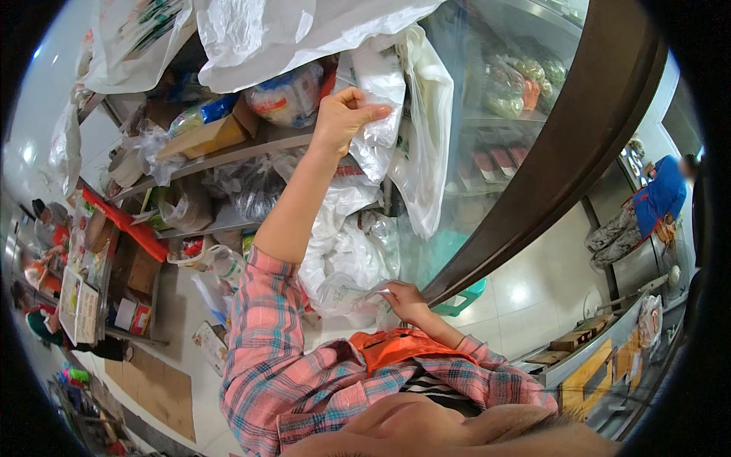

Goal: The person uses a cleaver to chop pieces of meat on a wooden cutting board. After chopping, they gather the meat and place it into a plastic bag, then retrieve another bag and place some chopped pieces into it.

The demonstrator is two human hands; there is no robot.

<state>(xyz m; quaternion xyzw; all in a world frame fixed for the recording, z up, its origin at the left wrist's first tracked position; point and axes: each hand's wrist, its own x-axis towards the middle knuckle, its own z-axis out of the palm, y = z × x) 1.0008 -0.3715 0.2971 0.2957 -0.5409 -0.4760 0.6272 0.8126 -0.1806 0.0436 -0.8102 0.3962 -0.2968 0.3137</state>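
Note:
My left hand (348,120) reaches out to a bundle of thin white plastic bags (377,74) hanging at the shelf's end. Its thumb lies across the film and the fingers curl in, pinching the plastic. Close to my body, my right hand (408,303) grips the edge of a translucent plastic bag (348,294) with green print. Crumpled white plastic bags (348,245) bulge just beyond that bag. Beside the bundle, a longer white bag (422,171) hangs down. What the right hand's bag contains cannot be made out.
A metal shelf (211,163) holds a cardboard tray (211,137) and packaged goods. To the right stands a glass-fronted cabinet with a dark frame (548,143), near a green plastic stool (462,297). A person in blue (659,194) is at far right; several others are at far left.

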